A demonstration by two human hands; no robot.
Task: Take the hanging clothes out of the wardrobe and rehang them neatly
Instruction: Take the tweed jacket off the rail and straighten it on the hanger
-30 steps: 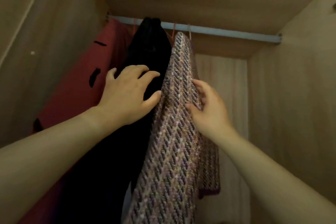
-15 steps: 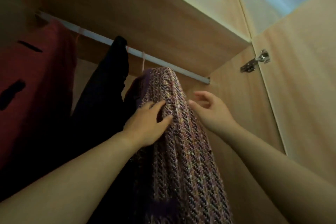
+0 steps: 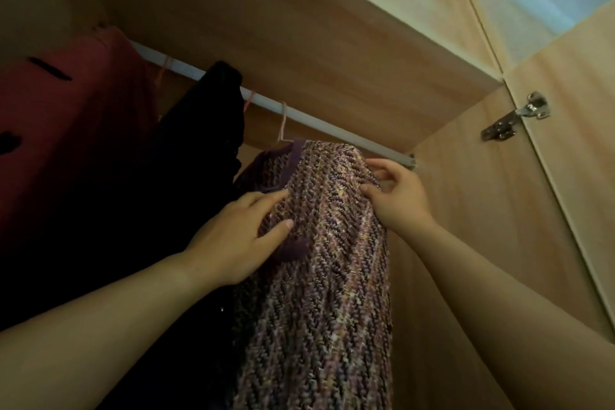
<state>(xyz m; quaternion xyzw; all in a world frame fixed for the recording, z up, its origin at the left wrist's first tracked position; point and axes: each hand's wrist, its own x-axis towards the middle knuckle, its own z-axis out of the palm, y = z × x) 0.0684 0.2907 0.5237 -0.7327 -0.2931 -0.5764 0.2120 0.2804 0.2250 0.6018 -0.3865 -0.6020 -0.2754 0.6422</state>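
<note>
A purple and pink knitted cardigan [image 3: 332, 243] hangs from a pink hanger [image 3: 283, 125] on the white rail [image 3: 319, 121], rightmost of three garments. My left hand [image 3: 239, 240] lies flat on its left front below the collar, fingers spread. My right hand [image 3: 396, 196] pinches the cardigan's right shoulder between thumb and fingers. To the left hangs a black garment [image 3: 186, 176], and further left a red one [image 3: 66, 130] with black marks.
The wardrobe's wooden top shelf [image 3: 299, 27] sits close above the rail. The right side wall [image 3: 482, 210] is near the cardigan. The open door [image 3: 582, 143] with a metal hinge [image 3: 512, 116] stands at the right.
My view has tilted up towards the rail. My left hand left the black garment and came onto the cardigan's front; my right hand climbed from its side to its shoulder.
</note>
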